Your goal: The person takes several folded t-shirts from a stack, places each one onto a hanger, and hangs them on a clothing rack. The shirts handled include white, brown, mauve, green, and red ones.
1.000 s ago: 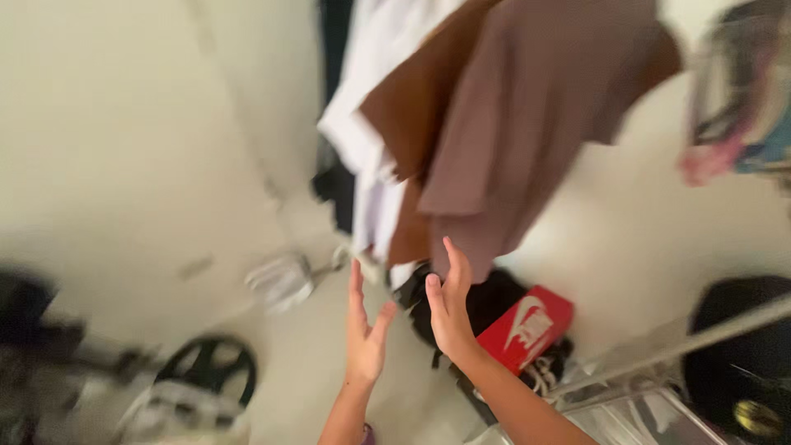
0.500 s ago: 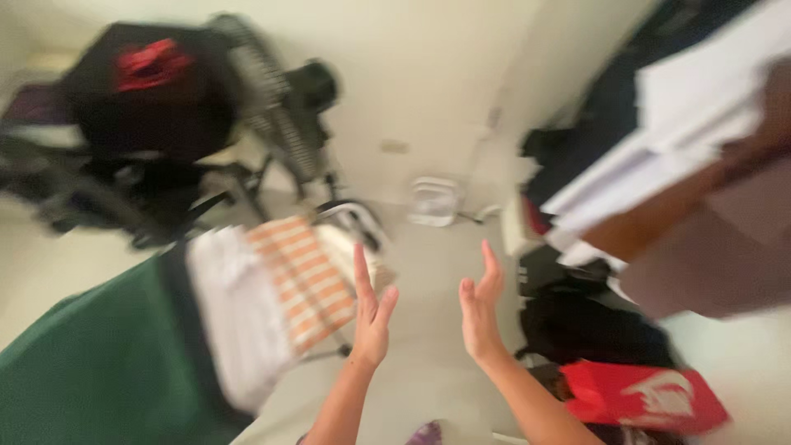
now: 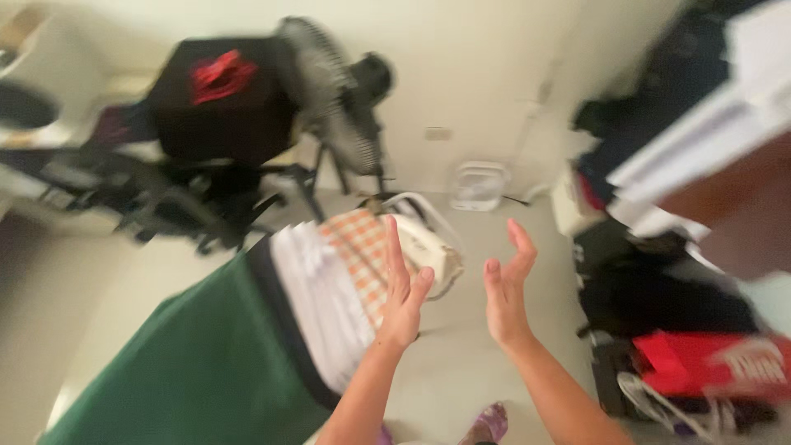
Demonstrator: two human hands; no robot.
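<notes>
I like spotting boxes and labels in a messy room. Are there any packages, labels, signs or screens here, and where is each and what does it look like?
Red box: low on the right, under dark clothes; flat, rectangular, red with a blurred white mark on its side.
Small plate on the wall: far wall, right of the fan; pale rectangle, too blurred to say more.
No signs or screens show.
Both hands, left hand and right hand, are open and hold nothing.

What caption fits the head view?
Both bare hands, left hand and right hand, raised open and empty above a green cloth and checked fabric.
</notes>
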